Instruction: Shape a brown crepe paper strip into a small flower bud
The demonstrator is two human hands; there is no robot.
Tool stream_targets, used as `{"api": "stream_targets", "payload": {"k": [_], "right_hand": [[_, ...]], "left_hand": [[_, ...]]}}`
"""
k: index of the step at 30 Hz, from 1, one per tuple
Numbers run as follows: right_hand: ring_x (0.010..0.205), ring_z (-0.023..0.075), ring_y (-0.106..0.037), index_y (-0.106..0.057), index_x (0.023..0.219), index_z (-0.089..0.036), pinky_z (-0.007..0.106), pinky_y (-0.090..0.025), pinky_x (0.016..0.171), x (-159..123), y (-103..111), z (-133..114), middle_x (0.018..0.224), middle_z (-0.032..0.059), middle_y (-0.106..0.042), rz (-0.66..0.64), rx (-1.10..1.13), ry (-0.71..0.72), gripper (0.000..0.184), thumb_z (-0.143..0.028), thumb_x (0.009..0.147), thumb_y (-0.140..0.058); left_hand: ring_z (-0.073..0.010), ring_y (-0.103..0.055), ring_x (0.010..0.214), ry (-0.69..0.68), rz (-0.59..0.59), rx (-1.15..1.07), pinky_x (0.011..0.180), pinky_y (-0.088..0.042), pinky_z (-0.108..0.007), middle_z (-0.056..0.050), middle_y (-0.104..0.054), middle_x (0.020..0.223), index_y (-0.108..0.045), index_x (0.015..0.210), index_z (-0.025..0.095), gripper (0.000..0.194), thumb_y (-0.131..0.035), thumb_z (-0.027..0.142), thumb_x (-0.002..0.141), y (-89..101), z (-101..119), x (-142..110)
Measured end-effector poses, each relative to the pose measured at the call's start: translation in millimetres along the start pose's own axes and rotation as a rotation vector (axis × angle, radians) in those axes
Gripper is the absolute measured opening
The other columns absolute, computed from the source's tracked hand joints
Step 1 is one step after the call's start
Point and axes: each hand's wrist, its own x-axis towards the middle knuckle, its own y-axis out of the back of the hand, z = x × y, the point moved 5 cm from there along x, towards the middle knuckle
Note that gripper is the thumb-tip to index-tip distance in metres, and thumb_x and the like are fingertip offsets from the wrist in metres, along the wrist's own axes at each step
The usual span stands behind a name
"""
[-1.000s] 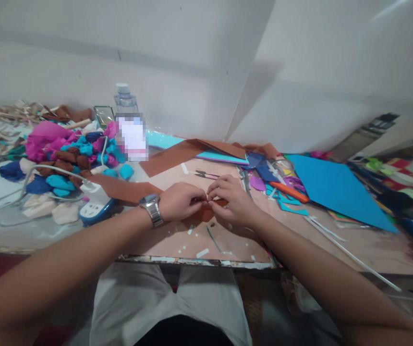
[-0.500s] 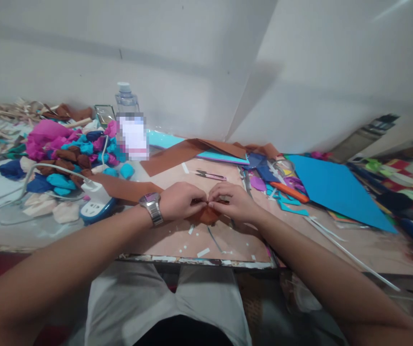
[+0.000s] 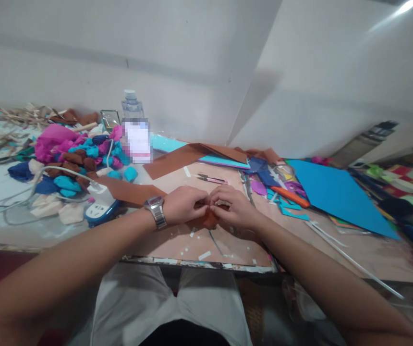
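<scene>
My left hand (image 3: 185, 204), with a metal watch (image 3: 156, 211) on its wrist, is closed in a pinch on a small brown paper piece (image 3: 208, 221). From the other side my right hand (image 3: 233, 206) pinches the same piece, its fingertips meeting those of the left. The paper looks bunched or folded, and its upper part is hidden by my fingers. Just beyond the hands lie small thread snips (image 3: 212, 179). A brown paper strip (image 3: 130, 191) runs behind my left wrist, and another brown strip (image 3: 172, 161) lies farther back.
At left are crumpled colored paper pieces (image 3: 57, 139), a blue-and-white power socket (image 3: 100, 211) with a cable, a phone (image 3: 138, 142) and a bottle (image 3: 130, 103). To the right lie an orange cutter (image 3: 293, 197), a blue sheet (image 3: 339, 194) and white strips (image 3: 358, 262). White scraps (image 3: 204, 255) dot the near edge.
The whole view has shifted slightly, so everything sits a little lower. Both hands stay together on the brown paper, with only small finger movement.
</scene>
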Motion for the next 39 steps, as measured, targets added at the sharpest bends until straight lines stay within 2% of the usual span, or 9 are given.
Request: {"api": "stream_targets", "payload": {"k": [6,12,19,27,33,39], "right_hand": [[0.085,0.0196,-0.061,-0.066,0.085,-0.021,0.036,-0.048,0.083,-0.2,-1.2,1.0,0.086,0.0033,-0.067,-0.069,0.066,-0.091,0.015,-0.016,0.09,-0.054],[0.084,0.0191,-0.063,-0.066,0.087,-0.021,0.032,-0.049,0.077,-2.3,4.0,9.5,0.089,0.004,-0.069,-0.025,0.049,-0.171,0.008,-0.021,0.088,-0.059],[0.082,0.0195,-0.063,-0.067,0.085,-0.02,0.033,-0.048,0.077,-1.2,4.9,7.5,0.084,0.0048,-0.07,-0.008,0.007,-0.111,0.01,-0.022,0.09,-0.059],[0.078,0.019,-0.061,-0.064,0.081,-0.02,0.032,-0.046,0.073,-0.4,10.6,7.6,0.081,0.0036,-0.068,-0.017,-0.061,-0.103,0.007,-0.015,0.084,-0.059],[0.083,0.0194,-0.065,-0.071,0.093,-0.021,0.033,-0.046,0.079,-1.4,5.4,8.1,0.089,0.004,-0.075,-0.045,-0.072,-0.081,0.011,-0.023,0.093,-0.061],[0.081,0.0194,-0.064,-0.07,0.086,-0.02,0.033,-0.045,0.078,-1.5,8.9,13.4,0.084,0.0046,-0.073,-0.002,-0.101,-0.083,0.01,-0.024,0.093,-0.064]], "left_hand": [[-0.0199,-0.069,0.082,-0.023,-0.027,0.001,0.07,-0.041,-0.028,-0.005,-0.078,0.091,-0.074,0.094,0.02,0.023,-0.056,0.034,0.099,-2.5,2.7,0.3],[-0.0197,-0.069,0.081,-0.03,0.008,0.027,0.071,-0.042,-0.029,-0.005,-0.078,0.091,-0.075,0.098,0.02,0.023,-0.056,0.034,0.098,1.1,-2.2,-2.3],[-0.0177,-0.066,0.073,0.019,-0.03,0.02,0.066,-0.037,-0.028,-0.004,-0.077,0.083,-0.078,0.096,0.022,0.03,-0.054,0.038,0.1,1.3,-5.3,-1.5],[-0.0169,-0.065,0.073,0.044,-0.012,-0.039,0.068,-0.04,-0.027,-0.004,-0.077,0.08,-0.079,0.092,0.019,0.027,-0.055,0.031,0.097,4.9,-6.0,-0.9],[-0.0169,-0.066,0.074,0.058,-0.033,-0.043,0.069,-0.04,-0.027,-0.004,-0.078,0.085,-0.08,0.098,0.021,0.027,-0.055,0.031,0.098,1.3,-7.8,-1.0],[-0.017,-0.064,0.072,0.087,-0.043,-0.036,0.067,-0.037,-0.028,-0.005,-0.076,0.08,-0.079,0.093,0.02,0.033,-0.051,0.037,0.101,1.8,-11.4,0.1]]}}
